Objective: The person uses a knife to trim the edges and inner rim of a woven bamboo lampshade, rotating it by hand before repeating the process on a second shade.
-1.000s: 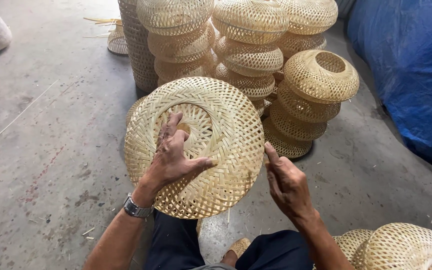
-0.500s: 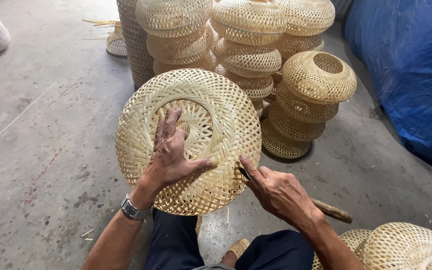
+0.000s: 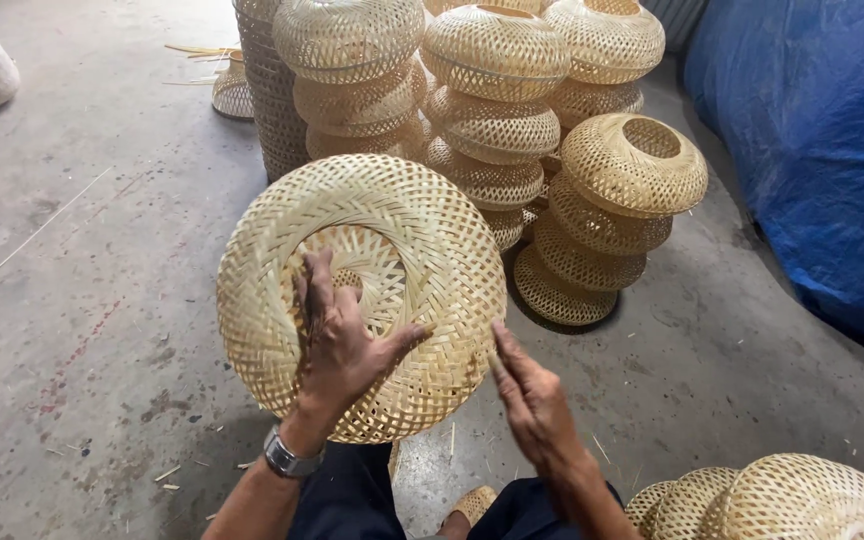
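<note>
A round woven bamboo shade (image 3: 422, 240), pale yellow with a hollow middle, stands on edge in front of me. My left hand (image 3: 342, 345) is spread flat over its lower middle, fingers reaching into the opening, a watch on the wrist. My right hand (image 3: 532, 400) rests with straight fingers against the shade's lower right rim. I cannot see anything in that hand.
Stacks of similar woven shades (image 3: 492, 110) stand behind, one stack (image 3: 612, 210) leaning at right. A blue tarpaulin (image 3: 822, 150) covers the right side. More woven shades (image 3: 792, 500) lie at the lower right. The concrete floor (image 3: 72, 300) has bamboo slivers on it.
The shade has shifted slightly left and turned in my hands. My right hand moved from apart at the right to the shade's lower right rim.
</note>
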